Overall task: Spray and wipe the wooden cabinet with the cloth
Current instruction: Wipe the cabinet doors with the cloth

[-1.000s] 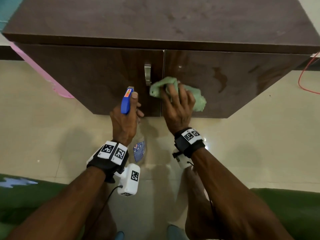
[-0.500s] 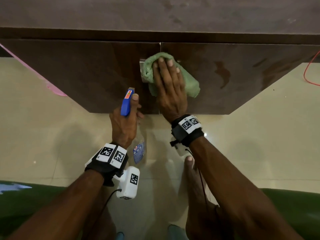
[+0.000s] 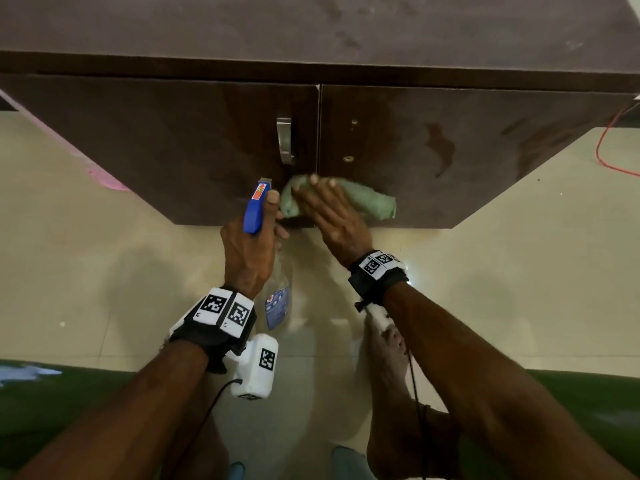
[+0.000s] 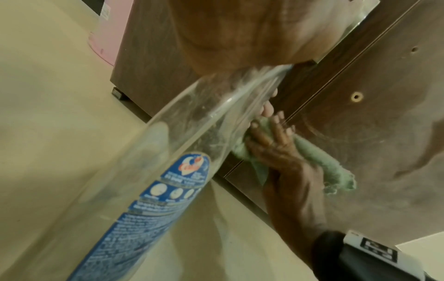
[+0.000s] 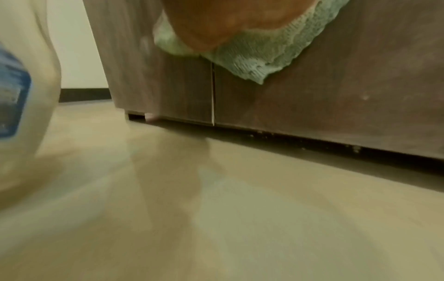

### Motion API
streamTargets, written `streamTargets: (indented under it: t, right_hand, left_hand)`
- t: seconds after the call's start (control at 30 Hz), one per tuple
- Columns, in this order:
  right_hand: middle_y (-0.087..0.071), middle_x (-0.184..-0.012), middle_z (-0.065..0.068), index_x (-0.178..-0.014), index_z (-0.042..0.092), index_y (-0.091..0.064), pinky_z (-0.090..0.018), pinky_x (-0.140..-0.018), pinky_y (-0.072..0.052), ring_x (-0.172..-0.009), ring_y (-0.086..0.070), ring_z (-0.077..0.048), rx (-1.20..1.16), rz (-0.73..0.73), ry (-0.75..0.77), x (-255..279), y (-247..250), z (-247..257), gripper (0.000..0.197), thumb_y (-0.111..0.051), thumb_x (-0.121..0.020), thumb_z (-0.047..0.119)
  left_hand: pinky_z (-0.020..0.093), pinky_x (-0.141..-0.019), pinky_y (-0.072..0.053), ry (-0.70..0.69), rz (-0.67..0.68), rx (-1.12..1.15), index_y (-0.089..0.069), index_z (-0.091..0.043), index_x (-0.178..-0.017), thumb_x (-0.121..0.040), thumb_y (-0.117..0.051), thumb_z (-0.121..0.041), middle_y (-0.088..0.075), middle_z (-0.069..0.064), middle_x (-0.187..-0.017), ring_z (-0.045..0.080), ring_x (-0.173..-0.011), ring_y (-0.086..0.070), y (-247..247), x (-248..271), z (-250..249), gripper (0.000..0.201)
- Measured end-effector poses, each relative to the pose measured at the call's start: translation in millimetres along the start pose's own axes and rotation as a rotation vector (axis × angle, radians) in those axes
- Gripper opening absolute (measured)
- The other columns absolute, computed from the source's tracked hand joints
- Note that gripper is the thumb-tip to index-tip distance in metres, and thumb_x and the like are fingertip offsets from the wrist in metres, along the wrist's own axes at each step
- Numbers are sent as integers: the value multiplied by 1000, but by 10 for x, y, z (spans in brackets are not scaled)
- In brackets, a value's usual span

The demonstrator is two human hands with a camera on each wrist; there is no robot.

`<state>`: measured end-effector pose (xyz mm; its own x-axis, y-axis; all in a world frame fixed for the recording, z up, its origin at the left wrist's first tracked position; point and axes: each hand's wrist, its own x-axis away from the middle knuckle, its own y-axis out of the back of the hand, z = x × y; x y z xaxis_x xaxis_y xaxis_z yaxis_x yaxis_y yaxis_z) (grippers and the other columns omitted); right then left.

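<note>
The dark wooden cabinet [image 3: 450, 133] has two doors and a metal handle [image 3: 284, 140]. My right hand [image 3: 332, 216] lies flat, fingers straight, pressing a green cloth [image 3: 367, 199] against the lower part of the doors at the seam. In the left wrist view that right hand [image 4: 283, 148] covers the cloth [image 4: 319, 157]. The right wrist view shows the cloth [image 5: 264, 53] on the door [image 5: 336, 95] just above the floor. My left hand [image 3: 246, 258] grips a clear spray bottle [image 3: 277, 303] with a blue head, nozzle toward the left door. The bottle [image 4: 168, 171] fills the left wrist view.
A darker wet patch [image 3: 441, 147] marks the right door. A pink object [image 3: 104, 174] stands by the cabinet's left side. A red cord [image 3: 609, 143] runs on the beige tiled floor at the right. My bare foot [image 3: 391, 358] is below my right wrist.
My right hand slid the cloth up over the handle, then down to the doors' lower edge. My left hand kept the spray bottle almost still.
</note>
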<state>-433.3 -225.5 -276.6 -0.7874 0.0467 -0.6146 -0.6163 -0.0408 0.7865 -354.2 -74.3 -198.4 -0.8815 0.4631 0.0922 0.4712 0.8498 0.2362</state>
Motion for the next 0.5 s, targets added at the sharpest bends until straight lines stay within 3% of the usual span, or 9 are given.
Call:
streamTargets:
  t: [0.07,0.13,0.23,0.33,0.43,0.5]
  right_hand:
    - [-48,-145,-16,-133,-1,-56,-42,-122,-17,-140,-39,-34,-47,238,66,236,-75,-79,41,-37,-97,-3]
    - [-53,-141,-14,-130,-1,-58,-43,-119,-21,-137,-43,-36,-48,355,56,316,-84,-34,46,-34,-92,1]
    - [-57,-137,-16,-126,-2,-61,-47,-118,-24,-135,-44,-39,-100,336,93,55,-3,250,48,-32,-88,2]
    - [-62,-130,-18,-117,-2,-67,-55,-107,-41,-128,-51,-42,-175,246,100,-373,67,558,44,-46,-78,-3]
    - [-64,-128,-13,-114,6,-69,-50,-100,-41,-131,-48,-38,-286,336,-57,-731,160,744,46,-58,-72,-9]
    - [-67,-116,-8,-104,11,-71,-46,-93,-45,-125,-52,-32,-360,368,-178,-901,202,831,33,-58,-77,-2]
  left_hand:
    - [44,-61,-57,-4,10,-19,-67,-21,-78,-89,-47,-69,-69,11,-62,23,-53,-63,24,28,-12,53]
    - [42,-60,-58,-12,20,-33,-67,-17,-81,-89,-47,-69,-69,12,-63,21,-52,-63,45,44,-21,57]
    - [34,-56,-53,-16,-18,-22,-68,-8,-82,-89,-48,-68,-68,15,-63,18,-49,-61,100,75,-67,64]
    - [31,-54,-48,-11,-93,-36,-60,-10,-66,-98,-52,-54,-61,18,-57,18,-48,-55,184,94,-139,55]
    - [34,-59,-52,16,-210,-42,-57,-22,-59,-97,-55,-53,-58,1,-52,11,-46,-55,350,83,-250,49]
    - [36,-60,-55,23,-235,-24,-62,-22,-64,-96,-56,-54,-62,2,-54,12,-47,-58,491,88,-326,45]
